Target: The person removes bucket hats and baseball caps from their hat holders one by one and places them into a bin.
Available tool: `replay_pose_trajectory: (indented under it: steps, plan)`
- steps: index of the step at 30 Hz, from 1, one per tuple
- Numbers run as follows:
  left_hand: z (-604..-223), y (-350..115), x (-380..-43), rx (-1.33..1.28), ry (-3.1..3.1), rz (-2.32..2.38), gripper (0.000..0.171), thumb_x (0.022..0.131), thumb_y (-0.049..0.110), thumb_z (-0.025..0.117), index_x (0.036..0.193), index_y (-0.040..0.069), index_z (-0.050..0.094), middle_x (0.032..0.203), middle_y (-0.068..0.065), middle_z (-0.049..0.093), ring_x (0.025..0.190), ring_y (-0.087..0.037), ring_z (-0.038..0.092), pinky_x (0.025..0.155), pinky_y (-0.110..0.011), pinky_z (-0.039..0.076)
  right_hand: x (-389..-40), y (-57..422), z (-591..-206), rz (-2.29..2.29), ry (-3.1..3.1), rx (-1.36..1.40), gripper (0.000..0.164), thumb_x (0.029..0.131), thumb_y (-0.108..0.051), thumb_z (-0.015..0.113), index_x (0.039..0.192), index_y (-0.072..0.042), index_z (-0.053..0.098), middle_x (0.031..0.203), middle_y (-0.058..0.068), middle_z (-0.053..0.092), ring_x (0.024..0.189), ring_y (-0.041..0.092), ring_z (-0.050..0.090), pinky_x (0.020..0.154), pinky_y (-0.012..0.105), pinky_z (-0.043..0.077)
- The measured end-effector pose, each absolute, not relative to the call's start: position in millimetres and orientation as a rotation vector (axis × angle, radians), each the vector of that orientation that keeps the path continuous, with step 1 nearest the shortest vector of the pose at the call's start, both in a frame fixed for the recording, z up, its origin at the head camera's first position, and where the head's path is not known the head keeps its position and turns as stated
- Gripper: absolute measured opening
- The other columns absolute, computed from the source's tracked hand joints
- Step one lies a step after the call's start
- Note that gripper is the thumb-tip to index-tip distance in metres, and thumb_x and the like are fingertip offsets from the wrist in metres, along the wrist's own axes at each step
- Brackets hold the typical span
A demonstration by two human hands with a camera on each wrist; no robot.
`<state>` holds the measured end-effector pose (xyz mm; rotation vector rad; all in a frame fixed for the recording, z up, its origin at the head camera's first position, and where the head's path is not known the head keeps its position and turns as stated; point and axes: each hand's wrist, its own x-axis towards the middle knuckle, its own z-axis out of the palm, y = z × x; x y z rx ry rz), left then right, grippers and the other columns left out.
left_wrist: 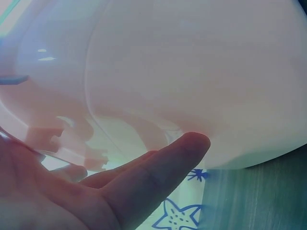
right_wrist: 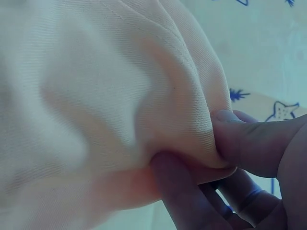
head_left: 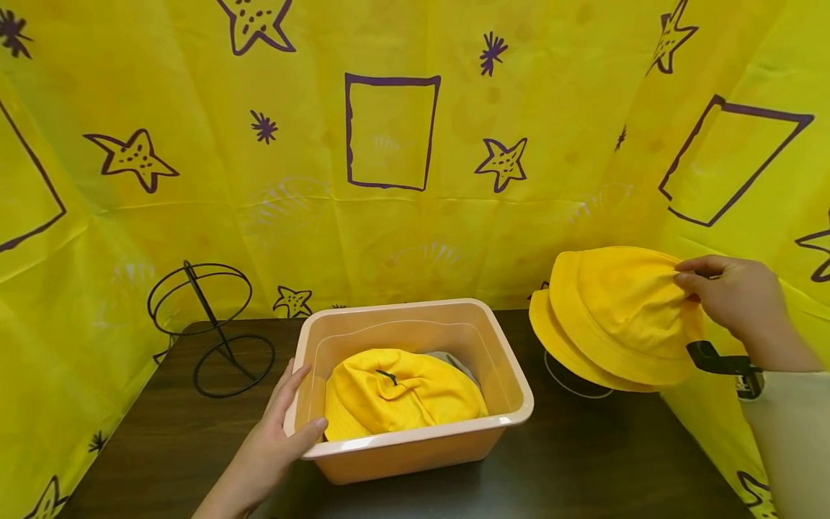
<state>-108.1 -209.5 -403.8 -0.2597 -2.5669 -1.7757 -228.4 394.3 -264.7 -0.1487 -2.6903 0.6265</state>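
Note:
My left hand [head_left: 275, 425] holds the left front corner of a peach plastic tub [head_left: 421, 450], thumb over the rim. In the left wrist view its fingers [left_wrist: 158, 177] lie against the tub's smooth wall. Inside the tub lies a crumpled yellow hat [head_left: 402, 396] with a small dark green loop on its crown. My right hand [head_left: 739, 295] pinches the crown of a yellow brimmed hat [head_left: 616, 310] at the right; two brim layers show. The right wrist view has thumb and fingertips [right_wrist: 168, 167] nipping a fold of the cloth.
At the left, an unoccupied black wire hat stand [head_left: 220, 331] stands on the dark wooden table [head_left: 162, 432]. A wire ring [head_left: 577, 386] shows under the right-hand hat. Something grey [head_left: 450, 358] lies behind the hat in the tub. Yellow patterned cloth [head_left: 389, 238] encloses the table's back and sides.

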Motion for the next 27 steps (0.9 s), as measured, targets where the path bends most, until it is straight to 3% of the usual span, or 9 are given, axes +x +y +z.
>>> replay_pose_trajectory:
  steps: [11, 18, 24, 27]
  plan:
    - [-403.0, -210.6, -108.0, -0.261, -2.579, -1.764, 0.078, 0.094, 0.028, 0.068, 0.158, 0.021, 0.025, 0.165, -0.004, -0.007, 0.145, -0.047, 0.001, 0.098, -0.080, 0.010, -222.5, 390.4, -240.3, 0.556, -2.686, -0.117, 0.042, 0.101, -0.035, 0.058, 0.113, 0.004, 0.069, 0.081, 0.011, 0.072, 0.062, 0.009, 0.057, 0.051, 0.031, 0.044]
    - [-403.4, -211.4, -108.8, -0.250, -2.587, -1.766, 0.079, 0.094, 0.030, 0.068, 0.159, 0.022, 0.024, 0.165, -0.005, -0.008, 0.145, -0.048, 0.003, 0.100, -0.078, 0.012, -215.3, 381.6, -222.7, 0.525, -2.645, -0.115, 0.043, 0.102, -0.036, 0.057, 0.115, 0.003, 0.068, 0.082, 0.014, 0.072, 0.057, -0.004, 0.052, 0.050, 0.030, 0.042]
    - [-404.1, -211.4, -109.3, -0.250, -2.595, -1.767, 0.079, 0.094, 0.031, 0.068, 0.159, 0.023, 0.023, 0.165, -0.005, -0.008, 0.145, -0.048, 0.003, 0.100, -0.079, 0.012, -205.3, 372.4, -206.4, 0.539, -2.620, -0.157, 0.046, 0.102, -0.039, 0.056, 0.121, 0.002, 0.065, 0.088, 0.015, 0.072, 0.058, -0.005, 0.049, 0.048, 0.030, 0.042]
    - [-403.6, -211.4, -109.5, -0.249, -2.593, -1.775, 0.079, 0.094, 0.031, 0.068, 0.159, 0.021, 0.023, 0.165, -0.005, -0.009, 0.144, -0.048, 0.003, 0.101, -0.078, 0.012, -201.4, 367.2, -199.1, 0.575, -2.611, -0.159, 0.048, 0.102, -0.040, 0.055, 0.125, 0.002, 0.064, 0.085, 0.000, 0.070, 0.060, -0.008, 0.049, 0.050, 0.025, 0.043]
